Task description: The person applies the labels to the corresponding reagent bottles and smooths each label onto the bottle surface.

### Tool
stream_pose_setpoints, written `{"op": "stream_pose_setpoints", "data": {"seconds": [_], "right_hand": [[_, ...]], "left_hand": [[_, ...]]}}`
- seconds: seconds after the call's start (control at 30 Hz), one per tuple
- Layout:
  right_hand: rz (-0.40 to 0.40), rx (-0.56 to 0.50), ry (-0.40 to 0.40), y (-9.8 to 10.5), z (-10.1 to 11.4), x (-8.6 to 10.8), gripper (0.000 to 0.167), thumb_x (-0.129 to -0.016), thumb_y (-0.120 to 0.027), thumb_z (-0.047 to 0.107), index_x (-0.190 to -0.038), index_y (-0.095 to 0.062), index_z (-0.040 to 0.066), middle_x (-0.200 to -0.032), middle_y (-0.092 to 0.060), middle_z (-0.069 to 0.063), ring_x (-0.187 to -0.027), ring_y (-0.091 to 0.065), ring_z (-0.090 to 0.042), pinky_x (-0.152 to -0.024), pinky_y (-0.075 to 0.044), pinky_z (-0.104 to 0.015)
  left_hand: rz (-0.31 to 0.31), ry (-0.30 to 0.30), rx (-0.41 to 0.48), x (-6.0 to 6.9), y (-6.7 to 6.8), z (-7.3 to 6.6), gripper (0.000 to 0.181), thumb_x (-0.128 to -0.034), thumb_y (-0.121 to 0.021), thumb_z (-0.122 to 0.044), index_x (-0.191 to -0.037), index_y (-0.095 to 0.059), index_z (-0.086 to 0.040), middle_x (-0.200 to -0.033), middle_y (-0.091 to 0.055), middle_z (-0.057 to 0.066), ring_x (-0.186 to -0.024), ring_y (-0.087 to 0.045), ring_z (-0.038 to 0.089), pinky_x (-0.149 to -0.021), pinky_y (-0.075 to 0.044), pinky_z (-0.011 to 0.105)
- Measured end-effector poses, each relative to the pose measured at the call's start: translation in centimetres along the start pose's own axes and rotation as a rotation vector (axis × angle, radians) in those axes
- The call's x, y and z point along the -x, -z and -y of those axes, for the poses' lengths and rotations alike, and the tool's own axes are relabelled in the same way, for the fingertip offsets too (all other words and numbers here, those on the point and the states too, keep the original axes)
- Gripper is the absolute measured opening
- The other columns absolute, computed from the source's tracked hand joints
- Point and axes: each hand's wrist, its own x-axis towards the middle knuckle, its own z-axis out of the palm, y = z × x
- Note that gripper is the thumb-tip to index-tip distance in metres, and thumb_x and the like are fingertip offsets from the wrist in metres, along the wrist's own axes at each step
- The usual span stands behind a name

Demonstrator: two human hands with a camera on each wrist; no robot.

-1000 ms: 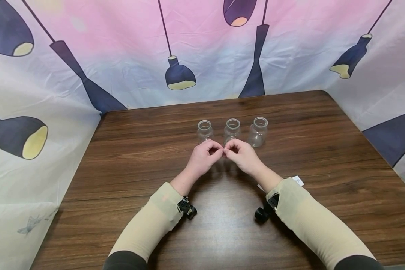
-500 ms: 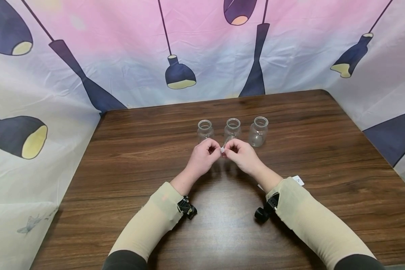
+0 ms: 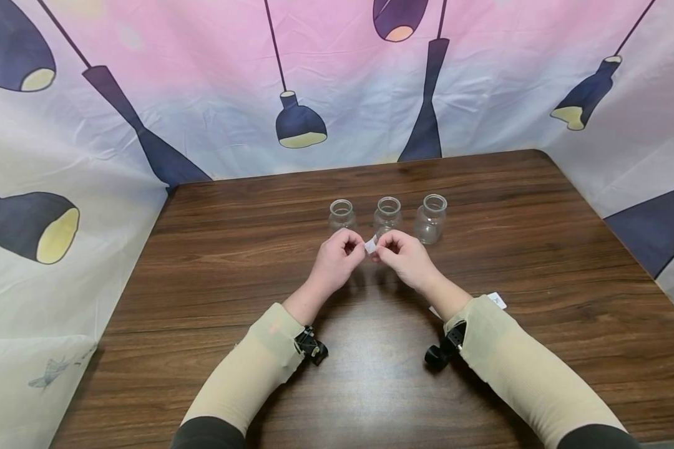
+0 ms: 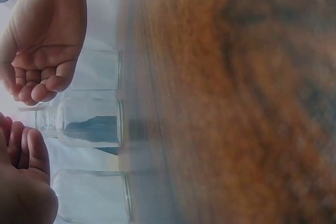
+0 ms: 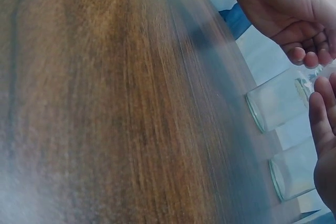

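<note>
The left hand (image 3: 337,257) and the right hand (image 3: 407,258) are close together, held up off the brown bench (image 3: 258,249). A small white piece (image 3: 371,246) is between them. The left hand pinches one side of it with the thumb and first finger, and the right hand pinches the other side the same way. So both hands are closed at the tips, with a round gap between each thumb and first finger. The other fingers are curled in loosely, as the left wrist view shows. Three clear glass jars stand in a row just past the hands. The left jar (image 3: 342,218) is behind the left hand, the middle jar (image 3: 387,218) is behind the right hand's fingertips, and the right jar (image 3: 430,221) is a bit to the right of the right hand. All three jars have no lids on. Some white paper (image 3: 497,300) pokes out from under the right wrist. A black gadget (image 3: 311,346) sits on the left wrist, and another black gadget (image 3: 445,349) sits on the right wrist.
</note>
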Motion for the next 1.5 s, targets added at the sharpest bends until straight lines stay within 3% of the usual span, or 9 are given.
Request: {"op": "stream_pose_setpoints", "data": {"seconds": [0.5, 1.0, 1.27, 1.5], "right_hand": [[-0.019, 0.033, -0.010, 0.4, 0.1, 0.0, 0.003, -0.086, -0.054, -0.005, -0.084, -0.054, -0.005, -0.078, -0.061, -0.007, -0.071, -0.060, -0.008, -0.068, -0.051, -0.024], [-0.038, -0.007, -0.035, 0.7, 0.0, 0.0, 0.005, -0.086, -0.051, -0.007, -0.082, -0.051, -0.004, -0.078, -0.059, -0.007, -0.071, -0.061, -0.009, -0.069, -0.052, -0.026], [-0.048, -0.003, -0.023, 1.1, -0.2, -0.2, 0.006, -0.085, -0.051, -0.008, -0.081, -0.051, -0.003, -0.076, -0.059, -0.005, -0.070, -0.061, -0.008, -0.068, -0.052, -0.023], [-0.056, 0.027, -0.049, 1.5, 0.3, -0.2, 0.010, -0.085, -0.049, -0.011, -0.081, -0.051, -0.002, -0.078, -0.059, -0.010, -0.070, -0.059, -0.010, -0.070, -0.052, -0.030]], "left_hand": [[-0.019, 0.039, 0.034, 0.1, 0.3, 0.1, 0.003, -0.0830, -0.058, -0.007, -0.084, -0.058, -0.004, -0.077, -0.052, 0.002, -0.066, -0.045, 0.012, -0.058, -0.037, 0.023], [-0.094, 0.074, 0.073, 0.2, 0.4, 0.6, 0.004, -0.0857, -0.056, -0.006, -0.084, -0.056, -0.002, -0.078, -0.053, 0.006, -0.070, -0.047, 0.015, -0.061, -0.038, 0.023], [-0.101, 0.086, 0.089, 0.2, 0.6, 0.7, 0.004, -0.0863, -0.055, -0.006, -0.084, -0.054, -0.004, -0.072, -0.049, 0.002, -0.066, -0.045, 0.014, -0.058, -0.036, 0.023], [-0.097, 0.106, 0.085, 0.2, 0.9, 0.6, 0.004, -0.0868, -0.055, -0.009, -0.085, -0.054, -0.005, -0.068, -0.045, -0.002, -0.060, -0.041, 0.011, -0.054, -0.033, 0.022]]}}
